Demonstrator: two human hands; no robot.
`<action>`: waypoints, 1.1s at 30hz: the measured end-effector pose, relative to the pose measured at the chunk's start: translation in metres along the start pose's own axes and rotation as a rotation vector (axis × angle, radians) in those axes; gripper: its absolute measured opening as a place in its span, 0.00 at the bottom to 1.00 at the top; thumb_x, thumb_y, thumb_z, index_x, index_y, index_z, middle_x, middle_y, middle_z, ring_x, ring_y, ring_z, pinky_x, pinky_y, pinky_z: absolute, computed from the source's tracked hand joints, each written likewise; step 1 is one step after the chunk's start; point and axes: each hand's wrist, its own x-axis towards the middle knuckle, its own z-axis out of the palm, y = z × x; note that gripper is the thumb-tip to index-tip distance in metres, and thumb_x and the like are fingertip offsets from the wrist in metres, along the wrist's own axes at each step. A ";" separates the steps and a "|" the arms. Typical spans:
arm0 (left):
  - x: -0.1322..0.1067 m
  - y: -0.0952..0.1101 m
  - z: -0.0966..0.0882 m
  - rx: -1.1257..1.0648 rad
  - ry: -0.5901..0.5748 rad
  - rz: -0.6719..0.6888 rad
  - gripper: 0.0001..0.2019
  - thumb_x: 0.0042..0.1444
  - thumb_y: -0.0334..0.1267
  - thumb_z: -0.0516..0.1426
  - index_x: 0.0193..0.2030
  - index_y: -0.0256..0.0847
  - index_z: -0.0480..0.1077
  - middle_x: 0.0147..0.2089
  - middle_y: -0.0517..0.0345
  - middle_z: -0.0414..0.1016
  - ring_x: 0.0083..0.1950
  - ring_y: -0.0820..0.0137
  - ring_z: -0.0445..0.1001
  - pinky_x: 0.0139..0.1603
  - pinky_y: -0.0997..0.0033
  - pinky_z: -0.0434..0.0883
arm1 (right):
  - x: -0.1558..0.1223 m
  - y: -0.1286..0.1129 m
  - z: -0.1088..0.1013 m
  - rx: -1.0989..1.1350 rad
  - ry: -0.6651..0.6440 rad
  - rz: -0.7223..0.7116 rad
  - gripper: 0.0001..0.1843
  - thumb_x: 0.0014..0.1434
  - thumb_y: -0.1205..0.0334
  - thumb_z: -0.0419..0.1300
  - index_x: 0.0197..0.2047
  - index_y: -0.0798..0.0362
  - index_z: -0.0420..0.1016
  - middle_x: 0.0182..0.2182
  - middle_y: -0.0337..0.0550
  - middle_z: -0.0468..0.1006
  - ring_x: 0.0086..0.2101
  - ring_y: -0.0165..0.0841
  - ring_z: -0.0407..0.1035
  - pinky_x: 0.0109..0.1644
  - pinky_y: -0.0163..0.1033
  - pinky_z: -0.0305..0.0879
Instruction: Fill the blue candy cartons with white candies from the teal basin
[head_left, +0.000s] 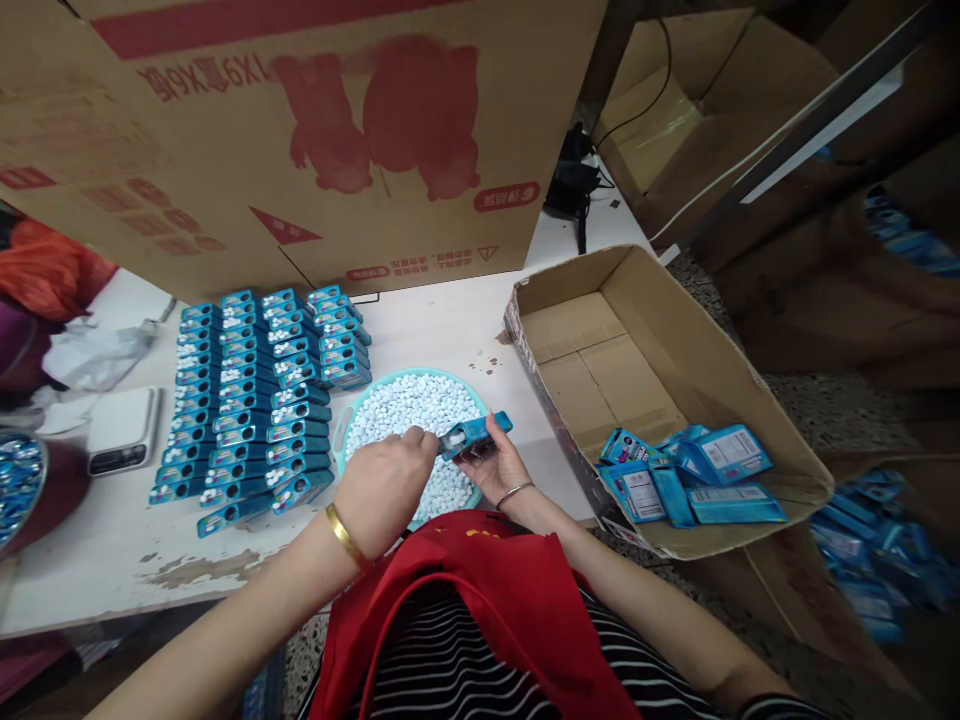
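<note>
My right hand, with a silver bracelet, grips a small blue box tilted on its side above the basin. My left hand, with a gold bangle, is closed in a fist at the box's left end; what its fingers hold is hidden. White shows at that end of the box. Beneath both hands is a light teal basin filled with small white pellets. To the left, several rows of similar blue boxes stand close together, white pellets showing in many of their tops.
A shallow cardboard tray at the right has several blue boxes in its near end. A large carton stands behind. At left are a white scale and a pot of shiny blue packets. More blue boxes lie lower right.
</note>
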 end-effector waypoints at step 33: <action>0.002 -0.045 0.130 -0.767 0.412 0.052 0.12 0.63 0.41 0.49 0.48 0.39 0.64 0.39 0.54 0.71 0.38 0.70 0.70 0.41 0.69 0.69 | 0.000 -0.019 -0.005 0.013 0.057 -0.107 0.16 0.47 0.50 0.69 0.34 0.50 0.72 0.28 0.38 0.77 0.33 0.34 0.73 0.39 0.42 0.74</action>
